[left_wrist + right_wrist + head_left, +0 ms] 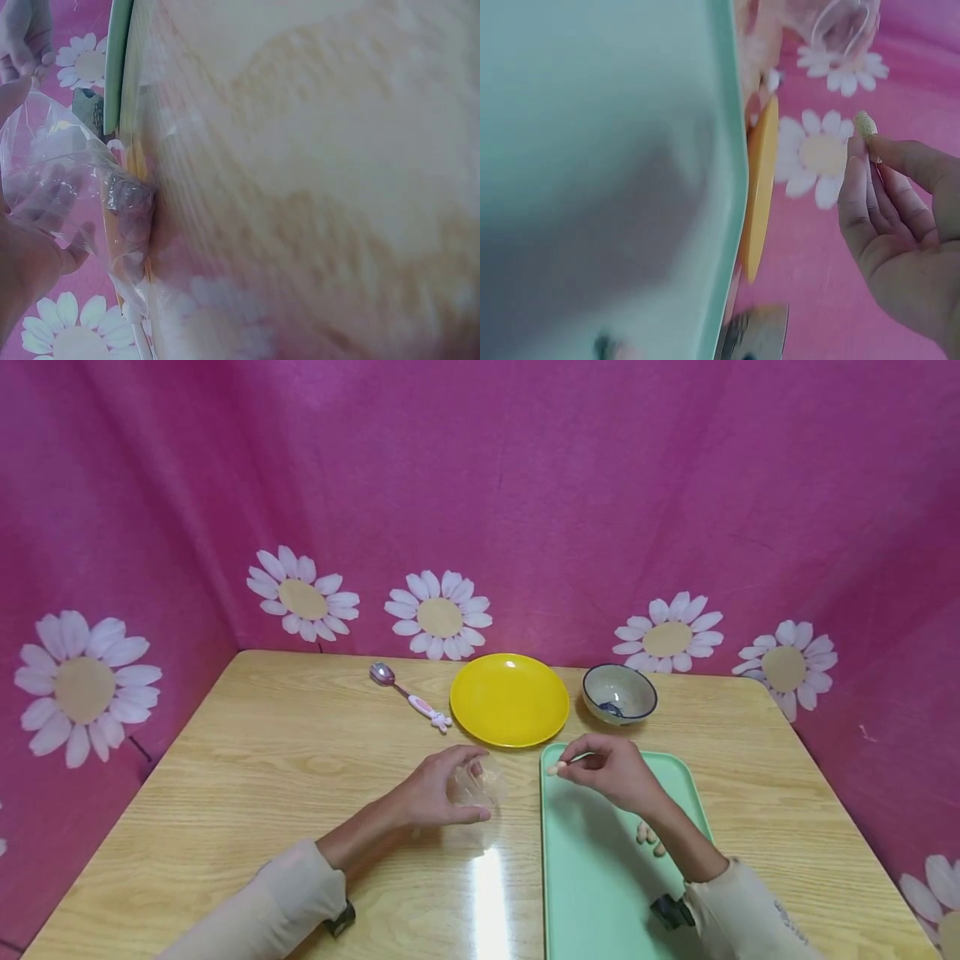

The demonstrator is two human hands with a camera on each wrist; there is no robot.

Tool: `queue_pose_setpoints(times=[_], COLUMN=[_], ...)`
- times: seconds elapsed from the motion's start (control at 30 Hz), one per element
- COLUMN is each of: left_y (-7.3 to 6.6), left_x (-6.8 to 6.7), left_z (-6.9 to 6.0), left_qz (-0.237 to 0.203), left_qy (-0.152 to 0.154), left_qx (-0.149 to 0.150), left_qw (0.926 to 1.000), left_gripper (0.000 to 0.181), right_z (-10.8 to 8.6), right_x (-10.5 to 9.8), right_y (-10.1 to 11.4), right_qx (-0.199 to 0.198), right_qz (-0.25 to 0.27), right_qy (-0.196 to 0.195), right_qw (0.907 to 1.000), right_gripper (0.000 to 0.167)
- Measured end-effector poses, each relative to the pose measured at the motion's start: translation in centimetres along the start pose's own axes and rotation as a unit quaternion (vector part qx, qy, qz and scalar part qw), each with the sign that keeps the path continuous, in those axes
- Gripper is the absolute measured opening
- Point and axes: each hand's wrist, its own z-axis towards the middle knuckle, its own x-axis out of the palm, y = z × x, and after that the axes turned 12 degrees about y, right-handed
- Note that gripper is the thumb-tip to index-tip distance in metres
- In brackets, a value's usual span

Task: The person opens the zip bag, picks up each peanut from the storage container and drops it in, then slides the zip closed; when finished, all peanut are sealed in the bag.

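A clear plastic bag (487, 783) is held by my left hand (433, 789), with thumb and fingers spread around its mouth. In the left wrist view, a brownish lump (129, 204) shows at the bag's lower end; its kind is unclear. My right hand (618, 772) pinches a peanut (557, 768) between thumb and fingertips, above the upper left corner of the green tray (585, 893). The right wrist view shows the pale, rough tip of that peanut (865, 124). Several more peanuts (647, 833) lie on the tray, under the right forearm.
Behind the hands stands a yellow plate (510, 702), with a blue-rimmed bowl (619, 693) to its right. A spoon (412, 700) with a pink and white handle lies left of the plate. A pink flowered cloth (525, 510) hangs along the wooden table's (300, 752) back and sides.
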Motion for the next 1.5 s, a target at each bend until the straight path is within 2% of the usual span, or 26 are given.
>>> queue_pose_setpoints(times=[0.43, 0.6, 0.77, 1.2, 1.37, 1.5], left_y=[0.3, 0.3, 0.3, 0.1, 0.0, -0.1], left_x=[0.1, 0.1, 0.2, 0.1, 0.1, 0.0], left_z=[0.2, 0.2, 0.2, 0.2, 0.1, 0.1], left_qz=[0.009, 0.010, 0.007, 0.001, -0.007, -0.013], left_qy=[-0.005, -0.006, -0.005, -0.001, -0.001, -0.003], left_qx=[0.010, 0.019, 0.014, 0.002, -0.004, -0.003], left_qw=[0.9999, 0.9998, 0.9999, 1.0000, 1.0000, 0.9999], left_gripper=[0.076, 0.074, 0.074, 0.074, 0.074, 0.073], right_z=[2.4, 2.6, 2.1, -0.3, -1.5, -2.5], right_x=[4.2, 4.5, 3.9, 0.1, -1.5, -2.6], right_y=[2.3, 3.2, 3.2, 0.1, -1.2, -2.3], right_qx=[-0.034, -0.038, -0.039, -0.002, 0.007, 0.010], right_qz=[0.027, 0.043, 0.032, 0.006, -0.029, -0.060], right_qy=[0.039, 0.078, 0.101, 0.061, 0.047, 0.052], right_qw=[0.9983, 0.9953, 0.9936, 0.9981, 0.9984, 0.9968], right_gripper=[0.014, 0.019, 0.022, 0.025, 0.025, 0.025])
